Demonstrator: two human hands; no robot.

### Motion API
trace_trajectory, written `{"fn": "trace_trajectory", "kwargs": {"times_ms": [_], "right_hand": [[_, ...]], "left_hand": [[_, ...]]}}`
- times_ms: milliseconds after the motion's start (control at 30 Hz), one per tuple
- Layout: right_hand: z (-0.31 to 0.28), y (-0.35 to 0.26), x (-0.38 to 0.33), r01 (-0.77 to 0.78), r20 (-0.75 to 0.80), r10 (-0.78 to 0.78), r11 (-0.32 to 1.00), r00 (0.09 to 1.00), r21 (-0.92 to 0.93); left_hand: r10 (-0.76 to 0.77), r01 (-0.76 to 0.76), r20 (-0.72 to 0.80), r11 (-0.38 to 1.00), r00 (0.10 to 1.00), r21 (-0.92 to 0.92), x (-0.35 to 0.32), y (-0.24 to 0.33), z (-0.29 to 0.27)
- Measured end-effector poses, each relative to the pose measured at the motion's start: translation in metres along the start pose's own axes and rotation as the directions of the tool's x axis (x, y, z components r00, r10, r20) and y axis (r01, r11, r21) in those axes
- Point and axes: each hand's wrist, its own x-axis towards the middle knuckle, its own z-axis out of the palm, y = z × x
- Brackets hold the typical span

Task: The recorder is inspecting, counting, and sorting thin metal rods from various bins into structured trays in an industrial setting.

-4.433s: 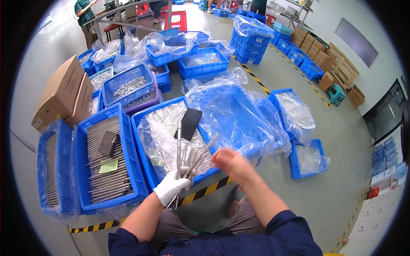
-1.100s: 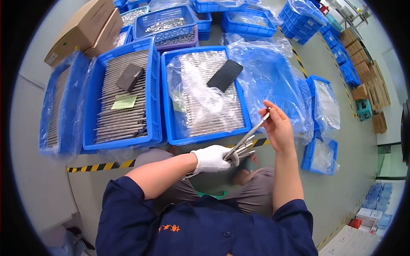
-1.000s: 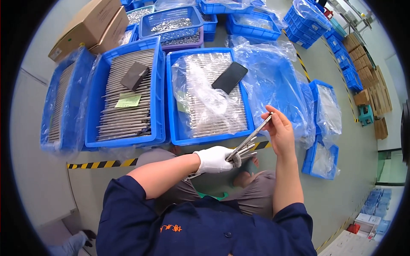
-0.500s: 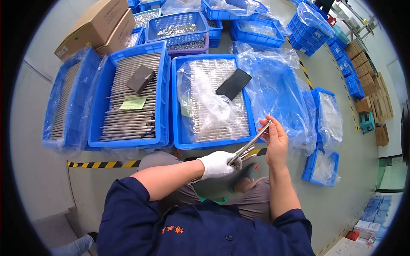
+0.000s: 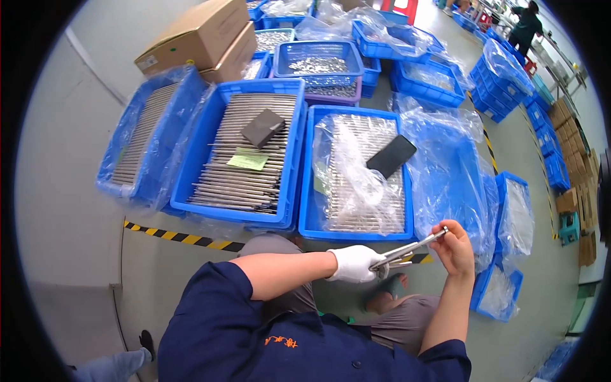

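Grey flr (image 5: 538,286); green label (image 5: 248,160) w/ poss. writing, L hand (image 5: 358,263) gripping rods (image 5: 412,247).

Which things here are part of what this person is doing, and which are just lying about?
In hand:
metal rods, bunched in the gloved left hand, with the right hand at their far end

Apparently just lying about:
black phone
dark block and green slip, on crated rods
cardboard boxes

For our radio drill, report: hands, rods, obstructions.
Gloved left hand: gripping metal rods. Bare right hand: holding one rod near its tip. Nothing visibly blocking.
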Motion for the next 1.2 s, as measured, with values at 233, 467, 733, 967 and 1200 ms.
{"fn": "trace_trajectory", "kwargs": {"times_ms": [233,467,733,967,1200], "right_hand": [[0.019,0.009,0.006,0.04,-0.159,-0.031,0.998,0.987,0.054],[0.011,0.003,0.004,-0.106,-0.205,0.103,0.994,0.973,-0.005],[0.053,0.047,0.008,-0.31,-0.279,0.233,0.911,0.932,-0.274],[0.045,0.06,0.014,-0.19,-0.25,0.137,0.961,0.958,-0.201],[0.014,0.031,0.022,0.098,-0.393,-0.01,0.974,0.919,0.203]], "left_hand": [[-0.063,0.061,-0.03,0.997,0.998,-0.056,-0.002,-0.001,0.0],[-0.085,0.084,-0.019,0.996,0.996,-0.018,0.001,0.0,0.0],[-0.136,0.133,-0.034,0.987,0.99,-0.09,0.003,-0.009,-0.001],[-0.199,0.238,0.131,0.816,0.971,-0.527,0.012,-0.01,-0.007],[-0.078,-0.019,-0.117,0.748,0.99,-0.663,-0.005,-0.015,-0.033]]}}
